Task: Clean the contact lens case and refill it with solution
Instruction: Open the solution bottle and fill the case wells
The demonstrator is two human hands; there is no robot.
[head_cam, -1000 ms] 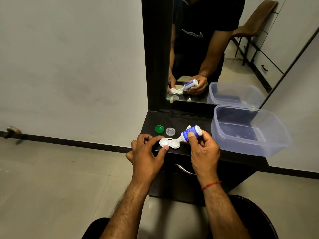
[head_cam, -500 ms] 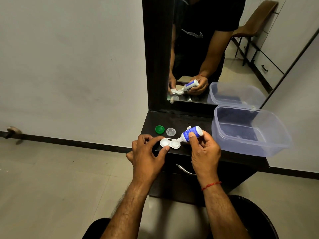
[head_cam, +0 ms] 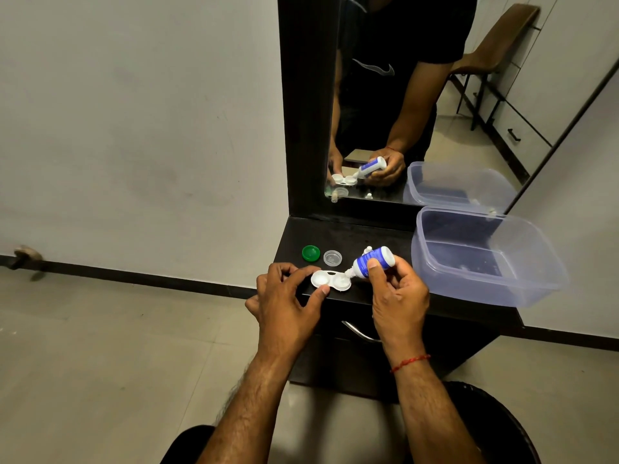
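Note:
A white two-well contact lens case lies open on the front edge of the dark dresser top. My left hand pinches its left well between thumb and forefinger. My right hand grips a small blue-and-white solution bottle, tilted down to the left so that its nozzle sits over the case's right well. Behind the case lie a green cap and a clear cap, both loose on the top. Whether liquid is flowing cannot be seen.
A clear plastic tub stands on the right part of the dresser top, overhanging its front. A mirror rises behind and reflects my hands. A drawer handle sits below the top. Tiled floor lies to the left.
Almost nothing differs. The bottle stays tilted over the right well and my left hand keeps its pinch on the case.

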